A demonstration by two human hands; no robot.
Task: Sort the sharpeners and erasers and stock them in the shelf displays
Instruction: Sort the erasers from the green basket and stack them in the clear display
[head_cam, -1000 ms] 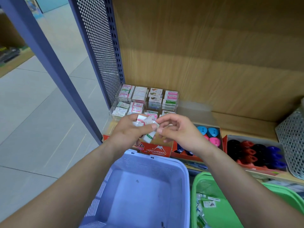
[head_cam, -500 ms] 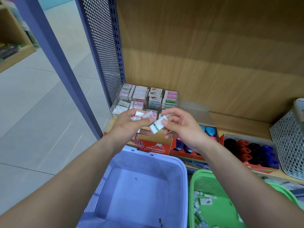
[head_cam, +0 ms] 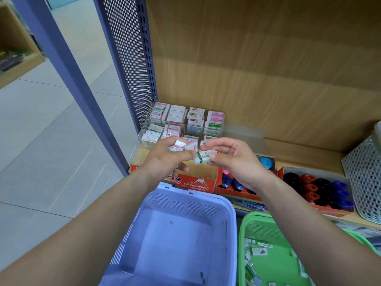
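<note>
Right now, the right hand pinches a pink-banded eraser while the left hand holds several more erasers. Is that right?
Not quite: in the head view, the eraser pinched by the right hand has a green band, not pink. The left hand does hold several more erasers.

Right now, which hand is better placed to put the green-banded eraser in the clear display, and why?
Probably right: the right hand pinches the green-banded eraser, while the left hand grips several other erasers.
</note>
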